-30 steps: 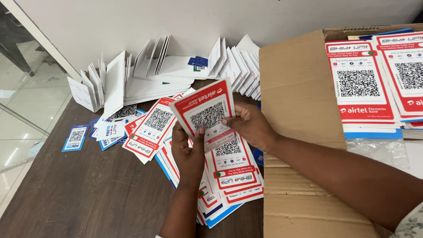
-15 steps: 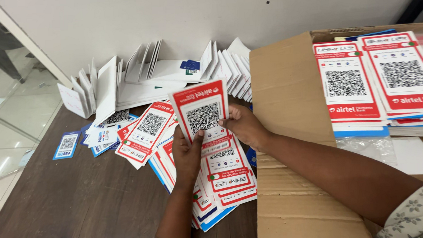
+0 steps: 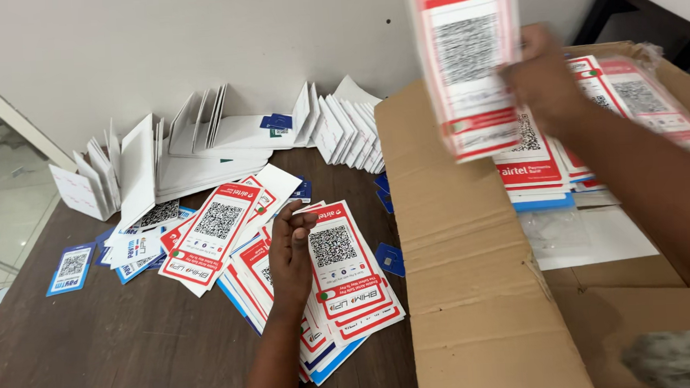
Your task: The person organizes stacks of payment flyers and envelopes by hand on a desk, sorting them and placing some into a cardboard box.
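My right hand [image 3: 543,73] holds a red and white card with a square code [image 3: 468,61] up in the air over the flap of a cardboard box [image 3: 473,234]; the card is blurred. My left hand [image 3: 291,252] rests with curled fingers on a spread pile of the same red and white cards [image 3: 345,265] on the dark wooden table [image 3: 101,348], pinching none of them. Stacks of these cards [image 3: 585,126] lie inside the box, behind my right hand.
Folded white card stands [image 3: 201,142] lean in rows against the white wall at the back of the table. Small blue and white cards [image 3: 69,267] lie at the left. A clear plastic bag [image 3: 555,226] lies in the box. A glass partition stands at the far left.
My right hand has lifted one card from in front of me up and to the right over the box. My left hand let go of it and dropped onto the pile. The view turned right.
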